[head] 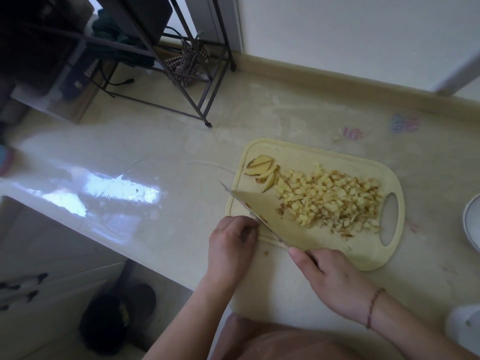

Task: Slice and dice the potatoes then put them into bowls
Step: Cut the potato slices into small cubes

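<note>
A pale yellow cutting board [363, 255] lies on the counter. A heap of diced potato [332, 198] covers its middle and right. Several potato slices with skin [261, 167] lie at its far left corner. My right hand [335, 281] grips the handle of a wide knife [267, 211], whose blade leans over the board's near left part with its flat side up. My left hand [231, 242] sits at the board's left edge, fingers curled, fingertips against the blade's back. Nothing shows inside that hand. A white bowl [471, 224] is cut off by the right edge.
A black metal rack [181, 61] stands at the back left of the glossy counter [155, 157]. The counter's edge runs diagonally at the lower left. One stray potato bit [337, 137] lies beyond the board. A white object [465, 326] sits at the bottom right.
</note>
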Tool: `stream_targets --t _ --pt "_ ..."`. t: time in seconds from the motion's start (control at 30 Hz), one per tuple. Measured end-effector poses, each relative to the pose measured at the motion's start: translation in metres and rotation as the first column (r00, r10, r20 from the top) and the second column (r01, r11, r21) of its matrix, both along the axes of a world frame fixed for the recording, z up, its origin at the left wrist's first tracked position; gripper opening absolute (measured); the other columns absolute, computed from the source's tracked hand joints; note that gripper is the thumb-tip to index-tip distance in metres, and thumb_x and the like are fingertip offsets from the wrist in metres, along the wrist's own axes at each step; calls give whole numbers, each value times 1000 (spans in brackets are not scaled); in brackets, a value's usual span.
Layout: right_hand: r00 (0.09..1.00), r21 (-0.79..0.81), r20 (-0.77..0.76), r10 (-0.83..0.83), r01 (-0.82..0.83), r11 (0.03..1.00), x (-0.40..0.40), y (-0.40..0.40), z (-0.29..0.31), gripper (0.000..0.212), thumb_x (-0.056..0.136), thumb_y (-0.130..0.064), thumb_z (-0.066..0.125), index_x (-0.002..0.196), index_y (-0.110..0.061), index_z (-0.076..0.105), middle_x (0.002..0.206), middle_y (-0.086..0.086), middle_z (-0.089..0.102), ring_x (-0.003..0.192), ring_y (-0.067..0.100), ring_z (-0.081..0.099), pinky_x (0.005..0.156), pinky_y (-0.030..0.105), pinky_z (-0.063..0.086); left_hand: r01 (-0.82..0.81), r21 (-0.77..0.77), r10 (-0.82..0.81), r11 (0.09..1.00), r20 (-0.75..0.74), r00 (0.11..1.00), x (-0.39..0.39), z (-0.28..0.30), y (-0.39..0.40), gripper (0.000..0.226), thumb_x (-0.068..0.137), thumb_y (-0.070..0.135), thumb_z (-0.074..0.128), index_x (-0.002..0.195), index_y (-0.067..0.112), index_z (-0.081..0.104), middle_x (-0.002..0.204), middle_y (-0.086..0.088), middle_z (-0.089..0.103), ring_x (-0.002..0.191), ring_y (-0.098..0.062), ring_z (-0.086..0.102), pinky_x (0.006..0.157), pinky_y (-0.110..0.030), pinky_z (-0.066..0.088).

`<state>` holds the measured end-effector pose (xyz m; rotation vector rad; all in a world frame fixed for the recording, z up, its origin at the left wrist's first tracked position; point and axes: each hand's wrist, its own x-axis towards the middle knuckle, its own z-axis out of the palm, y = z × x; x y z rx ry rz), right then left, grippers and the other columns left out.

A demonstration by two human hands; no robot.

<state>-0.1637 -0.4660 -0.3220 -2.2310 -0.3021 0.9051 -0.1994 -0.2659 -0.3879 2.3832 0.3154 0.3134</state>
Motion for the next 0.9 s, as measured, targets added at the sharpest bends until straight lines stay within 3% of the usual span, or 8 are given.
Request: stream_targets --t 0.13,0.23,0.37,0.47,0.57,0.73,0.8,0.9 --pt "995 -19 16 -100 100 995 6 -32 -3 83 75 -85 20 56 -8 43 49 7 47 46 11 47 57 31 41 53 48 -53 997 3 999 2 -5 3 24 74 -3 83 80 17 72 76 8 68 71 -9 59 63 -25 51" --pt "995 -36 -20 -94 93 995 10 -51 1 95 65 -95 18 60 -4 44 50 3 47 46 7 44 57 33 42 105 66 -107 992 26 994 11 -6 -5 20 74 -1 82 79 15 71 75 7 68 72 -10 58 63 -22 49" --pt "999 -7 31 -15 15 1000 12 -64 11 91 69 -94 20 62 -7 45 56 10 52 47 11 45 55 34 42 175 75 -181 982 84 980 35 -2 -28 18 75 2 77 70 14 65 66 3 64 64 -20 57 57 -28 49" --pt "993 0 111 -25 25 1000 11 -74 18 82 74 -91 22 60 -13 44 54 4 51 47 12 46 51 29 39 180 30 -182 983 86 980 45 -1 -41 20 75 4 80 71 16 64 64 3 61 62 -17 54 58 -27 48" --pt "976 -117 218 9 17 993 14 -82 25 81 72 -92 13 59 -17 42 49 -2 48 47 11 47 50 27 36 102 -33 -97 994 124 988 36 -4 -39 13 82 5 77 79 14 68 75 4 65 72 -12 58 62 -29 51" --pt "886 -398 421 196 -13 917 14 -79 31 76 65 -84 -19 70 -28 32 60 -5 51 67 10 64 52 29 38 84 -30 -63 996 428 902 15 33 -21 12 86 10 63 94 14 55 99 -2 53 93 -18 54 81 -30 46" --pt "874 -417 413 256 -68 906 14 -80 23 62 82 -79 -3 71 -30 34 55 -4 56 49 13 60 40 29 31 193 71 -206 979 376 904 25 50 -23 12 85 19 64 92 17 54 94 1 56 92 -18 55 82 -32 44" --pt "825 -481 461 327 -78 873 11 -84 14 55 88 -71 26 68 -25 49 46 -2 52 33 18 51 32 24 25 339 244 -346 909 -13 938 51 57 -27 19 83 42 62 83 23 59 84 10 60 87 -19 55 78 -39 46"
